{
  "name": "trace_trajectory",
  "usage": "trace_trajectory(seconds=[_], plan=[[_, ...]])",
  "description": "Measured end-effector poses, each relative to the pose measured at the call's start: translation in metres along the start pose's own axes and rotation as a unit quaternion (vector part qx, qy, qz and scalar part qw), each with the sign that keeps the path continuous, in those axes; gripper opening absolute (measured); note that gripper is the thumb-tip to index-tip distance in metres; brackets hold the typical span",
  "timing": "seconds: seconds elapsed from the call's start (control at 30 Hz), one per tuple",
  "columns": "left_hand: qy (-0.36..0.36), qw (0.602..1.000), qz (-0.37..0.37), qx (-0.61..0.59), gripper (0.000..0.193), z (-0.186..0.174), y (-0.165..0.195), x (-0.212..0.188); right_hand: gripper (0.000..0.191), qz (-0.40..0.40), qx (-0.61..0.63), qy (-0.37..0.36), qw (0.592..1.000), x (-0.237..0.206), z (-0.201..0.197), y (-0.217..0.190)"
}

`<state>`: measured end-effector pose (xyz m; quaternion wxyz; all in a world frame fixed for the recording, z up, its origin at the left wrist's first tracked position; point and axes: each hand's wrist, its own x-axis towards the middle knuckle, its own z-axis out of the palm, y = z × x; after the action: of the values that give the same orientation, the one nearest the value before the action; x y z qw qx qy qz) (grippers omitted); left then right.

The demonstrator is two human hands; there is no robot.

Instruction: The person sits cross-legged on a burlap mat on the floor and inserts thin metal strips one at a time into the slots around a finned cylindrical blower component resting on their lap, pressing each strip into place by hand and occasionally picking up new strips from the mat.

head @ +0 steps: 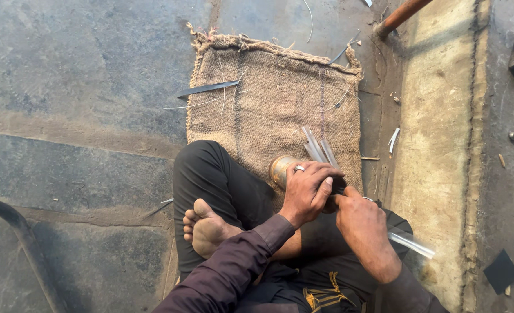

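A rough grey concrete floor (83,116), stained and cracked, fills the head view, with a coarse, frayed burlap sack (268,98) spread flat on it. The person sits cross-legged at the sack's near edge, one bare foot (205,229) tucked up. The left hand (309,191), a ring on one finger, is closed over a short, dull brass-coloured metal cylinder (280,169) resting at the knee; thin grey flat strips (318,148) poke out beyond the fingers. The right hand (361,223) is curled shut around a shiny rod-like tool (411,244), its tip pressed in beside the left hand; what exactly the tip meets is hidden.

The risk, as I judge it, lies in that closeness: if the smooth round cylinder rolls or the tool skids off metal, the point could run into the left fingers or the bare foot.

A dark, thin metal blade strip (207,88) and pale wiry slivers lie loose on the sack, sharp-looking for bare skin. A rusty pipe (399,16) leans at the top right.
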<state>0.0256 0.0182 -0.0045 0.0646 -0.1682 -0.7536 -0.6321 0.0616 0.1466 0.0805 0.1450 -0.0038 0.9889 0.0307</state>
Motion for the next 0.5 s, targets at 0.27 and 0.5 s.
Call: trace_trajectory(seconds=[0.27,0.5], plan=[[-0.005,1.000,-0.002,0.004,0.029,0.0024,-0.0010,-0.0003,0.014,-0.014,-0.008,-0.002,1.000,0.0016,0.0054,0.0064],[-0.004,1.000,0.000,0.001,0.029,0.0031,-0.0007,0.0000,0.013,-0.001,-0.015,-0.013,1.000,0.0050,0.0026,0.0034]])
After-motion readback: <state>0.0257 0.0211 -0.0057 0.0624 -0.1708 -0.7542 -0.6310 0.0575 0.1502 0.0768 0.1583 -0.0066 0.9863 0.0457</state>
